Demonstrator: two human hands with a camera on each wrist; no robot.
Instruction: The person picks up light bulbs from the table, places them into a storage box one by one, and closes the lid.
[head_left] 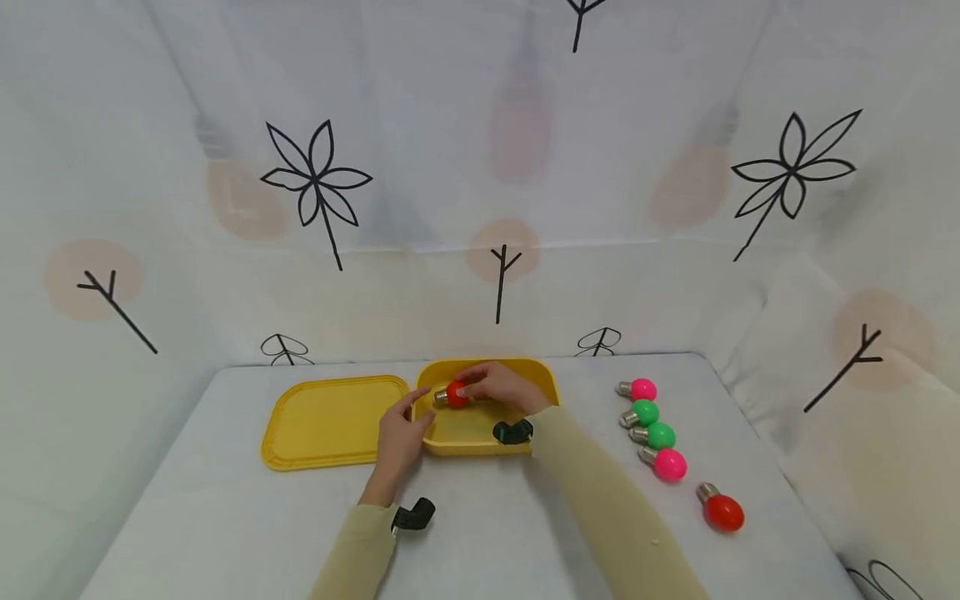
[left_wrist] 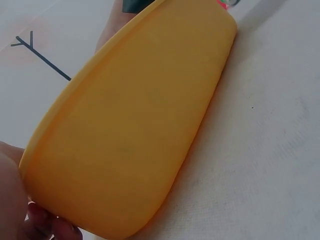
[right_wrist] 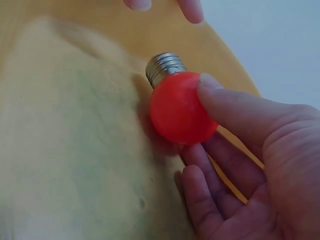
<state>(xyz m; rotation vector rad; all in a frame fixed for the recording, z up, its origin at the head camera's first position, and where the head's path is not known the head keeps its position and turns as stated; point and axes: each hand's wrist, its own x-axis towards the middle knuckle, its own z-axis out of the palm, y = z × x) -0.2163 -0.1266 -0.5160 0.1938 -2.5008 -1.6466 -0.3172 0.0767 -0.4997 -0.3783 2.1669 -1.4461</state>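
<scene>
In the head view, my right hand [head_left: 501, 385] reaches into a deep yellow bin [head_left: 480, 449] and pinches a red light bulb [head_left: 455, 394] by its round globe. The right wrist view shows the thumb on top of that bulb [right_wrist: 180, 107] with fingers beneath, its silver screw base pointing away toward the left fingertips. The bulb is just above the bin's floor [right_wrist: 90, 150]. My left hand [head_left: 401, 433] holds the bin at its left end, fingertips over the rim. From the left wrist, the bin's outer wall [left_wrist: 130, 120] fills the view, with curled fingers at its lower corner.
A shallow yellow tray [head_left: 337, 460] lies left of the bin. Along the right side of the white table are a pink bulb [head_left: 643, 390], two green bulbs [head_left: 645, 412], another pink bulb [head_left: 670, 465] and a larger red bulb [head_left: 723, 512]. Patterned cloth walls [head_left: 450, 292] surround the table.
</scene>
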